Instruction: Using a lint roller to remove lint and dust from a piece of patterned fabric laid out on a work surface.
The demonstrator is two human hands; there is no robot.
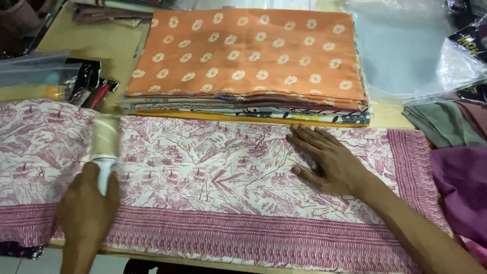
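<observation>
A white cloth with a dark pink landscape print and a striped border lies spread across the table. My left hand grips the white handle of a lint roller, whose pale roll rests on the cloth at the left. My right hand lies flat on the cloth at the right, fingers spread, pressing it down.
Behind the cloth sits a stack of folded fabrics topped by an orange one with white flowers. Clear plastic bags lie at the back right, grey-green and purple cloths at the right, pens and small packets at the left.
</observation>
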